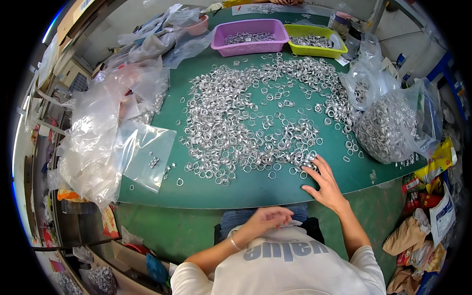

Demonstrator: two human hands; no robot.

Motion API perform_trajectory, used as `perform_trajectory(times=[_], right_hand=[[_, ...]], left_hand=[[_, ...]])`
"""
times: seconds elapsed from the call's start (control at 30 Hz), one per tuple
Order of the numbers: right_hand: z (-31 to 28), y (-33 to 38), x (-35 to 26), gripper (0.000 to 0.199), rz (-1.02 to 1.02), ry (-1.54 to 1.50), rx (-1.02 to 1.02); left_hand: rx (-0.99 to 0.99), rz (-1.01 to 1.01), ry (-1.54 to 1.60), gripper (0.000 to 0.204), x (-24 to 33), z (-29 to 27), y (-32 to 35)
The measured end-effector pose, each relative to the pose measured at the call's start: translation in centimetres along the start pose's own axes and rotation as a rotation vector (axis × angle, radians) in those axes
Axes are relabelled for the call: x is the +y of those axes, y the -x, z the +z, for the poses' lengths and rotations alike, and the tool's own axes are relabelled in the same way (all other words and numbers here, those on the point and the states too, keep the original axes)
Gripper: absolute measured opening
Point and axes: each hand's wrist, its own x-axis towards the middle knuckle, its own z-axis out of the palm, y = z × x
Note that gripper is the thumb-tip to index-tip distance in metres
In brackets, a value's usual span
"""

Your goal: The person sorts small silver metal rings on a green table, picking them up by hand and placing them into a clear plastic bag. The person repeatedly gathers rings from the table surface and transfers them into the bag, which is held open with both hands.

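Note:
A broad heap of silver metal rings [216,123] is spread over the green table [236,194]. At the heap's near right edge my right hand [324,187] rests with its fingers apart, the fingertips touching a few rings and the thumb out to the left. Nothing is gripped in it. My left hand [270,219] hovers over my lap, off the table's near edge. Its fingers are loosely stretched toward the right, and I see nothing in them. A bracelet [234,243] circles my left wrist.
A purple basin [250,49] and a yellow-green basin [317,50] holding metal pieces stand at the back. A clear bag full of rings [388,128] sits at right. Plastic bags [93,132] crowd the left, beside a flat clear bag [142,157]. Another person's hands [285,2] show at the far edge.

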Motion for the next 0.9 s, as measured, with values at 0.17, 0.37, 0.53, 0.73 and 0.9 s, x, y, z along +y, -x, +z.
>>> perform_trajectory(times=[0.17, 0.37, 0.53, 0.73, 0.9], right_hand=[[-0.7, -0.2, -0.7, 0.06, 0.097, 0.014, 0.138], [-0.3, 1.0, -0.2, 0.05, 0.15, -0.194, 0.146], [0.6, 1.8, -0.2, 0.045, 0.088, -0.087, 0.183], [0.7, 1.2, 0.6, 0.03, 0.134, -0.032, 0.4], [0.5, -0.5, -1.3, 0.027, 0.074, 0.03, 0.307]], left_hand=[[-0.175, -0.245, 0.475, 0.037, -5.0, -0.9, -3.1], [-0.06, -0.333, 0.686, 0.04, -6.0, -0.1, -5.4], [-0.023, -0.323, 0.727, 0.041, -5.6, 0.6, -6.2], [-0.164, -0.111, -0.015, 0.034, -4.2, 1.0, -5.7], [-0.086, 0.01, -0.196, 0.029, -1.9, 1.8, -6.3]])
